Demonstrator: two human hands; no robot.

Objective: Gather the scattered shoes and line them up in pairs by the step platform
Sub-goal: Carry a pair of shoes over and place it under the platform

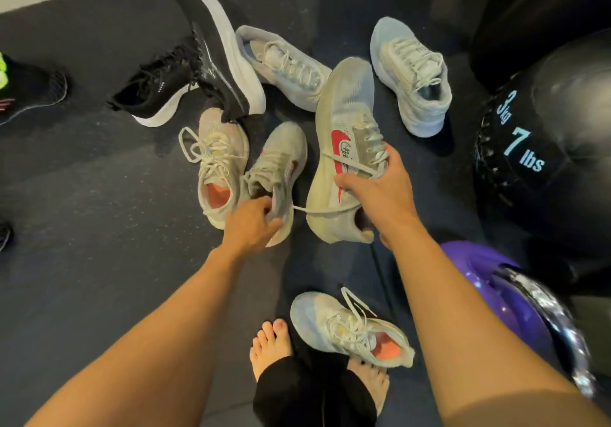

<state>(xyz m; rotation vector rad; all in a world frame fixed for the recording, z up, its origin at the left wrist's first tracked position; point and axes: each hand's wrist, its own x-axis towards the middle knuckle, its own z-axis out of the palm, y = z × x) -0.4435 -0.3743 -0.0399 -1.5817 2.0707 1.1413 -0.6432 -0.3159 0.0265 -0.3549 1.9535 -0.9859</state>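
Grip of the right hand (377, 182) is closed around the laces and side of a beige knit shoe with a red mark (344, 149), tilted on its edge. Its mate (281, 168) is pinched at the heel collar by the left hand (251, 225). Black shoes (211, 49), pale grey mesh shoes (410, 73) and orange-lined ones (215, 162) lie scattered on the dark speckled rubber floor (99, 195), beside a black stitched medicine ball (542, 168).

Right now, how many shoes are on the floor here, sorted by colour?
Black with white soles: 2
Pale grey: 2
Beige with red mark: 2
Cream with orange lining: 2
Dark, cut off at left edge: 2
Total: 10
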